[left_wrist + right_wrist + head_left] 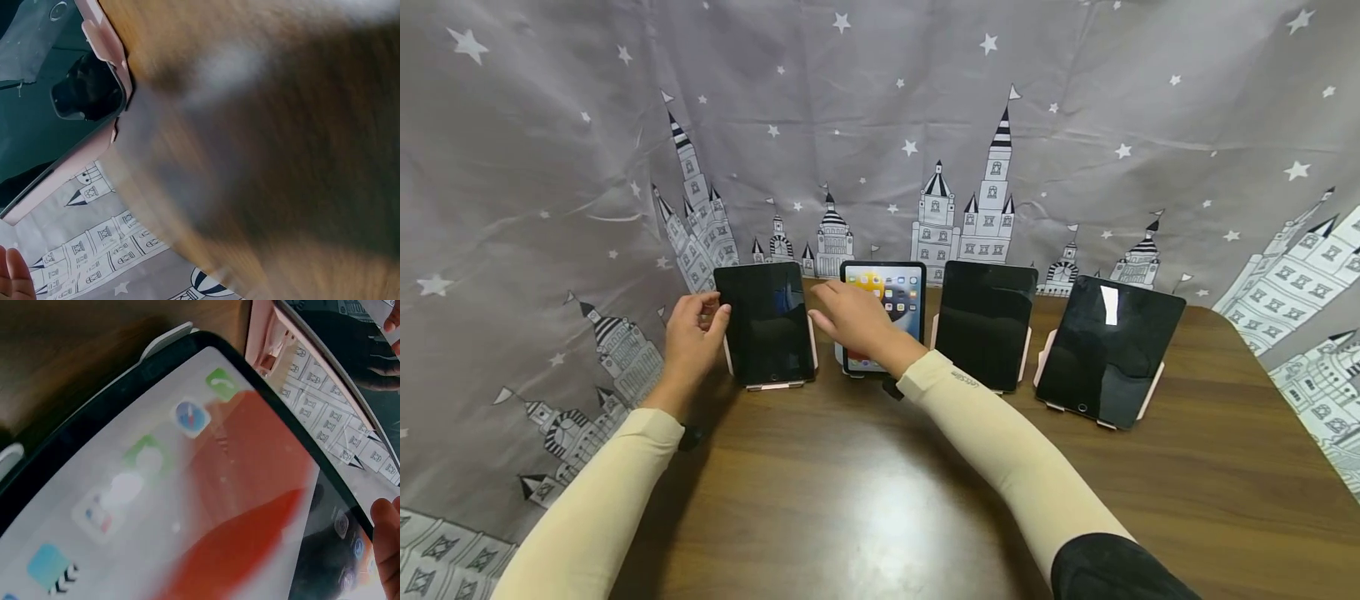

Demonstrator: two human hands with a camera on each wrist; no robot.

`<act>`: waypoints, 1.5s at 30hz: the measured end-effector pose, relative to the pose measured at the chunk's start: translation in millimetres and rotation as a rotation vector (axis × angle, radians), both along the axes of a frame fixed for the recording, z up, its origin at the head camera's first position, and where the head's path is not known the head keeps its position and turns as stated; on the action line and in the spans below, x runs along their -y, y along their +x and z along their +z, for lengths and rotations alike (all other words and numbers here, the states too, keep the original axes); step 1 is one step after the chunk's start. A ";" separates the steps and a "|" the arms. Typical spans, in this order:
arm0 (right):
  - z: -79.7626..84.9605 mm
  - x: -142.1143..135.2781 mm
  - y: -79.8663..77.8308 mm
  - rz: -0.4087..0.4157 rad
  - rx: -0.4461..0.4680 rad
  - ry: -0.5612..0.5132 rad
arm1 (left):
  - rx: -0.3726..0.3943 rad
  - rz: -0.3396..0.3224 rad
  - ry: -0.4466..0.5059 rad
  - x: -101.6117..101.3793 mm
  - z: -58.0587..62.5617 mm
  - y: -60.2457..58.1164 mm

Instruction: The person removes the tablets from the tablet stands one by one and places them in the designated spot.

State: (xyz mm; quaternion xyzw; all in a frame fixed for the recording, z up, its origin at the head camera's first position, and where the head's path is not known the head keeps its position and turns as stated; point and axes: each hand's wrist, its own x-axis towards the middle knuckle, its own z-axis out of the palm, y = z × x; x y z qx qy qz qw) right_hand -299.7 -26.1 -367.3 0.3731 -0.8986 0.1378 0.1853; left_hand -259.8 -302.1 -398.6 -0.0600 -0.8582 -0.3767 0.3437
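On its stand at the left, a dark-screened tablet (765,325) leans back. My left hand (695,329) is at its left edge with the fingers bent; whether they touch it I cannot tell. In the left wrist view, fingertips of the left hand (15,275) show at the lower left corner, apart from the tablet (31,131). My right hand (857,321) reaches across a tablet with a lit home screen (906,304), its fingers loosely bent towards the dark tablet's right edge. Fingertips of the right hand (387,544) appear beside the lit tablet (206,469) in the right wrist view.
Two more dark tablets, one upright (985,321) and one tilted to the right (1108,350), stand on pale pink stands to the right. All four rest on a brown wooden table (820,492). A grey curtain (880,117) printed with castles and stars hangs behind.
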 end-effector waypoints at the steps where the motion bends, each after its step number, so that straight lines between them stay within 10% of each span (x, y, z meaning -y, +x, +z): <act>1: -0.4 0.8 -0.2 -0.010 0.003 0.002 | 0.010 0.000 0.004 -0.5 0.0 -0.2; 26: -8.6 17.2 -12.8 -0.052 0.116 -0.065 | 0.169 0.082 0.167 -7.5 1.1 -7.0; 45: -12.4 30.3 -15.2 -0.041 0.209 -0.315 | 0.219 0.084 0.189 -8.0 9.0 -7.7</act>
